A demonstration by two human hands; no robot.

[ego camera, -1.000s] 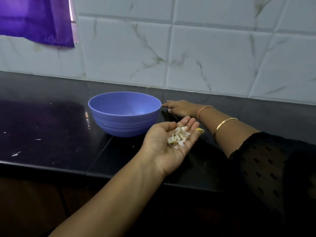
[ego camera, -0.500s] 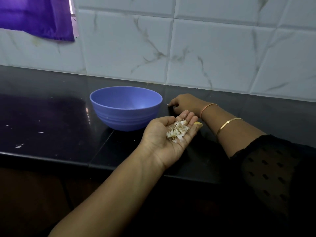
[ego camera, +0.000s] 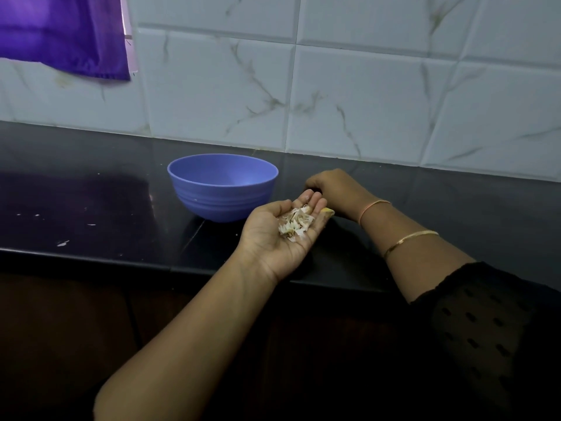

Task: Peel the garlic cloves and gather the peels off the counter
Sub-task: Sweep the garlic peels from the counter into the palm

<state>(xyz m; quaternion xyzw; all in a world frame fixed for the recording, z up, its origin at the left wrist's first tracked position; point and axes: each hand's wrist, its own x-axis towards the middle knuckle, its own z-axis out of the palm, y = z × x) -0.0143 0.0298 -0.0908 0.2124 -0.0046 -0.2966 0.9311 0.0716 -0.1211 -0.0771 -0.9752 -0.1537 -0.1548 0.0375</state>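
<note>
My left hand (ego camera: 267, 241) is held palm up over the front of the black counter (ego camera: 100, 205), fingers relaxed and slightly cupped. A small heap of white garlic peels (ego camera: 296, 223) lies in it. Just behind its fingertips, my right hand (ego camera: 338, 189) rests on the counter with its fingers curled in a pinch; the thing pinched is too small to make out. A small yellowish piece (ego camera: 328, 211) shows at the edge of my left fingers. The blue bowl (ego camera: 224, 205) stands to the left of both hands; I cannot see into it.
A few white peel scraps (ego camera: 62, 243) lie on the counter at the left, near its front edge. A tiled wall (ego camera: 364, 101) runs along the back. A purple cloth (ego camera: 60, 31) hangs at the upper left.
My right hand went from lying flat beside the bowl to curled fingers, with a white speck at its tips, and drew back toward my left hand. The left hand kept still with the peels.
</note>
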